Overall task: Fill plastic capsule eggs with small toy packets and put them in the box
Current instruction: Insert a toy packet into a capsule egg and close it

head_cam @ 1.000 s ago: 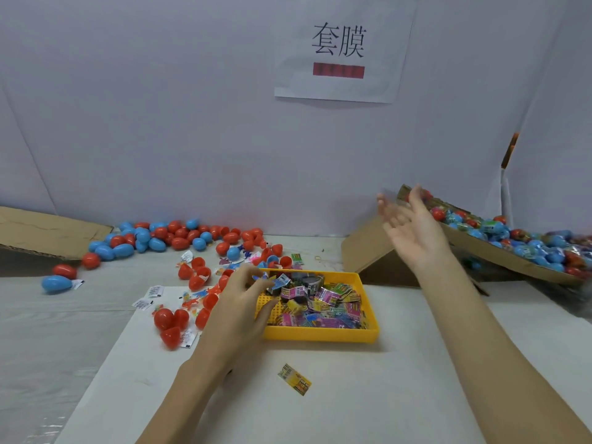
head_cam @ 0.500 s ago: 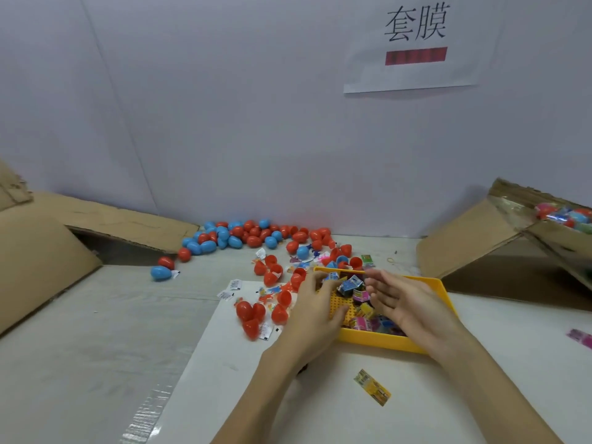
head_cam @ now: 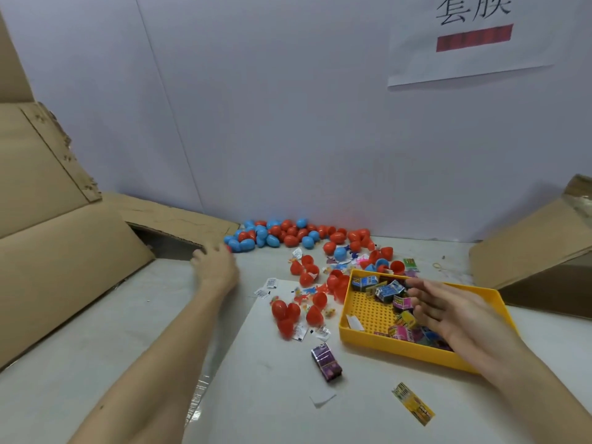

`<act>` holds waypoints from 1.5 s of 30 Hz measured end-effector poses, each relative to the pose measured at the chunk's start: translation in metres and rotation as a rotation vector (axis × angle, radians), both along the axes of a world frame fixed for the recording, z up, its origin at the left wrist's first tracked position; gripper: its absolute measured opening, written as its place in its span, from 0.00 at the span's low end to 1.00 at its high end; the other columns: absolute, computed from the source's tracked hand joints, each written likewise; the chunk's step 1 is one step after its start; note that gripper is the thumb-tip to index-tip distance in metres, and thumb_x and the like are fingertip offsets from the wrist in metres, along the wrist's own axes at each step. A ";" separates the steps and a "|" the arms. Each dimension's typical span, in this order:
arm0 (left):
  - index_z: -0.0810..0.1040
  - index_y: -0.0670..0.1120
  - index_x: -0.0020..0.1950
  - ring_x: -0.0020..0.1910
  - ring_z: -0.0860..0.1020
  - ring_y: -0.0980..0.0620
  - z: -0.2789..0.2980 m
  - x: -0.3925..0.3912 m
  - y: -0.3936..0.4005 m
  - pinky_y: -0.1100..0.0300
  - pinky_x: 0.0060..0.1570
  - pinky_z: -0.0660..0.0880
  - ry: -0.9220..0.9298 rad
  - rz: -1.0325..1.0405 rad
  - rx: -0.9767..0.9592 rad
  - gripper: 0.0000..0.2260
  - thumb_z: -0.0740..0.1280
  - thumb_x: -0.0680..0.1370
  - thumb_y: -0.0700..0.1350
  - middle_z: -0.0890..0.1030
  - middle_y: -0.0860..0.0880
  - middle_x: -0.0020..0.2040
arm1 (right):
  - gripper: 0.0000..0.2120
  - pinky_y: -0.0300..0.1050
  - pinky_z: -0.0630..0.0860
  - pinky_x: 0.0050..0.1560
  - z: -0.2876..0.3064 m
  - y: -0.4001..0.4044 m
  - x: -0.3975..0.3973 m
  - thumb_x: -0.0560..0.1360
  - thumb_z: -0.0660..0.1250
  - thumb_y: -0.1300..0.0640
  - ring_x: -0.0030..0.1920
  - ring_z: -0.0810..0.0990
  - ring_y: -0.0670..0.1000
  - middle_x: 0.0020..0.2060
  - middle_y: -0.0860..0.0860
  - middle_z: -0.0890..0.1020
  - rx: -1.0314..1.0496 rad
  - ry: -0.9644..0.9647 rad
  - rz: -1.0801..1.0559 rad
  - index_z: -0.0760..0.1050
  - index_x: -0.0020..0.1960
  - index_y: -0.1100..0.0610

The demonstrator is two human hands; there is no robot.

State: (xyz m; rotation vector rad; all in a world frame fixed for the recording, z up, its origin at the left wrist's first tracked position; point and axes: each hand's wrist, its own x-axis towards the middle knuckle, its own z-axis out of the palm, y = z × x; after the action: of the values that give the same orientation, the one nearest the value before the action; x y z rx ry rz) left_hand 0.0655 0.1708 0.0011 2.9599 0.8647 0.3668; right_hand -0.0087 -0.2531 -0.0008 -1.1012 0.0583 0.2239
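Note:
Red and blue capsule eggs (head_cam: 290, 233) lie heaped along the back wall, and more red egg halves (head_cam: 285, 312) are scattered left of the yellow tray (head_cam: 365, 339). The tray holds several small toy packets (head_cam: 389, 291). My right hand (head_cam: 448, 312) hovers over those packets with fingers spread, blurred, gripping nothing. My left hand (head_cam: 217, 267) reaches far left to the end of the egg heap, beside the left cardboard box (head_cam: 64, 251). A bit of red shows at its blurred fingertips; whether it holds anything is unclear.
A purple packet (head_cam: 326, 362), a yellow packet (head_cam: 413, 406) and a white paper scrap (head_cam: 322, 397) lie on the white sheet in front of the tray. A second cardboard box flap (head_cam: 528, 248) leans at the right. White slips (head_cam: 266, 288) lie among the eggs.
The view has swung left. My left hand left the tray and moved far left to the egg heap. My right hand came down from the right box to the tray. A purple packet now lies before the tray.

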 end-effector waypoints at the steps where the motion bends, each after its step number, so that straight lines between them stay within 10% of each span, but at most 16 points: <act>1: 0.68 0.43 0.72 0.67 0.69 0.36 -0.004 -0.002 0.011 0.48 0.67 0.67 0.017 0.031 -0.034 0.18 0.59 0.85 0.49 0.66 0.39 0.70 | 0.11 0.41 0.84 0.38 -0.001 0.000 0.001 0.82 0.65 0.61 0.42 0.87 0.51 0.45 0.59 0.86 -0.003 0.001 0.001 0.85 0.55 0.65; 6: 0.73 0.41 0.67 0.62 0.70 0.36 -0.012 -0.007 0.012 0.46 0.64 0.72 -0.101 -0.129 -0.098 0.14 0.62 0.81 0.36 0.66 0.37 0.67 | 0.12 0.41 0.83 0.38 0.000 0.002 0.003 0.83 0.65 0.60 0.41 0.87 0.50 0.45 0.58 0.87 -0.045 -0.010 0.024 0.87 0.51 0.61; 17: 0.73 0.48 0.67 0.55 0.78 0.56 0.010 -0.084 -0.191 0.66 0.54 0.78 -0.504 -0.843 -0.675 0.20 0.75 0.77 0.43 0.76 0.53 0.60 | 0.11 0.40 0.83 0.42 0.007 0.009 -0.012 0.84 0.64 0.59 0.47 0.88 0.53 0.47 0.58 0.88 -0.191 -0.092 -0.035 0.84 0.57 0.62; 23: 0.78 0.42 0.66 0.64 0.76 0.53 -0.010 -0.105 -0.235 0.61 0.61 0.76 -0.474 -1.179 -0.616 0.18 0.73 0.76 0.36 0.77 0.48 0.64 | 0.11 0.46 0.84 0.54 0.005 0.012 -0.021 0.81 0.69 0.56 0.57 0.86 0.51 0.54 0.51 0.88 -0.404 -0.296 0.019 0.83 0.62 0.54; 45: 0.78 0.51 0.67 0.58 0.81 0.54 -0.014 -0.104 -0.229 0.60 0.53 0.81 -0.621 -1.098 -0.873 0.16 0.73 0.79 0.44 0.78 0.54 0.61 | 0.10 0.42 0.84 0.50 0.008 0.014 -0.025 0.78 0.73 0.61 0.51 0.88 0.53 0.53 0.55 0.87 -0.432 -0.303 0.015 0.82 0.59 0.59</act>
State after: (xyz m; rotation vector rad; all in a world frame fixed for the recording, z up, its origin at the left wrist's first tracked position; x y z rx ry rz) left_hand -0.0386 -0.0583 -0.0129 1.8750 -0.5529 0.5593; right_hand -0.0342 -0.2392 0.0074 -1.5555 -0.1801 0.0543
